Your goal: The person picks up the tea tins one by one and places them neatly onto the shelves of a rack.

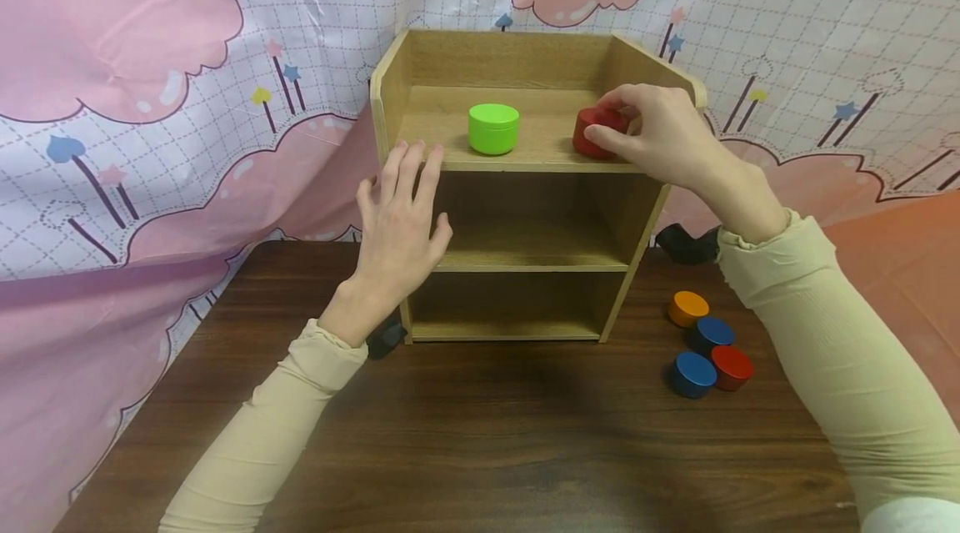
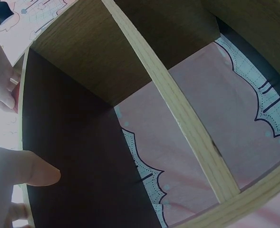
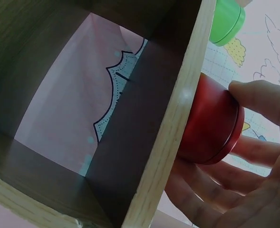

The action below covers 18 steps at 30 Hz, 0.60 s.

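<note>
On the top board of a small wooden shelf (image 1: 555, 108), a red round tin (image 1: 591, 133) sits at the right, and my right hand (image 1: 660, 133) grips it between thumb and fingers. The right wrist view shows the same red tin (image 3: 211, 123) at the board's front edge, thumb near its lid. A bright green round tin (image 1: 492, 131) stands left of it on the same board. My left hand (image 1: 401, 212) has its fingers extended at the shelf's left front, fingertips over the top board's edge. Its thumb (image 2: 40, 171) shows in the left wrist view before the upper compartment.
On the dark wooden table (image 1: 495, 433), right of the shelf, stand an orange tin (image 1: 687, 309), a red tin (image 1: 732, 368) and two blue tins, one at the front (image 1: 692, 374). A patterned cloth (image 1: 247, 57) hangs behind. The shelf has two open-backed compartments below its top.
</note>
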{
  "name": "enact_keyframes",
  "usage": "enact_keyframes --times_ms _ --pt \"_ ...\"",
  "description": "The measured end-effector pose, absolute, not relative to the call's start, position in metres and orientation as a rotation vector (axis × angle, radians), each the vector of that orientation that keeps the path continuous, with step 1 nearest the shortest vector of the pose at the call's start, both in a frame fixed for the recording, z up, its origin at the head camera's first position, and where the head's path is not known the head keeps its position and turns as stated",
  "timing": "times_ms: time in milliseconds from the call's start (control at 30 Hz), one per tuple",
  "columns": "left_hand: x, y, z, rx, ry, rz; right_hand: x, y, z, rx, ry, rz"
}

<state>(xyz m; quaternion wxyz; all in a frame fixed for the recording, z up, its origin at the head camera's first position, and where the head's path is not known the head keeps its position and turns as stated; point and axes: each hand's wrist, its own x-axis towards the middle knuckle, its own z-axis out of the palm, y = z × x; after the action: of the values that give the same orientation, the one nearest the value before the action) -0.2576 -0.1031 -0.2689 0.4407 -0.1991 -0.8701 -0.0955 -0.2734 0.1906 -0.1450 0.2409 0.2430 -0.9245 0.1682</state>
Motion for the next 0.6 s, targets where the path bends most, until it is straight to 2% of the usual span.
enact_keyframes --times_ms 600 --pt "-0.259 -0.103 -0.269 -0.500 -2.146 -0.244 -0.258 0.199 -0.149 0.690 -2.507 0.495"
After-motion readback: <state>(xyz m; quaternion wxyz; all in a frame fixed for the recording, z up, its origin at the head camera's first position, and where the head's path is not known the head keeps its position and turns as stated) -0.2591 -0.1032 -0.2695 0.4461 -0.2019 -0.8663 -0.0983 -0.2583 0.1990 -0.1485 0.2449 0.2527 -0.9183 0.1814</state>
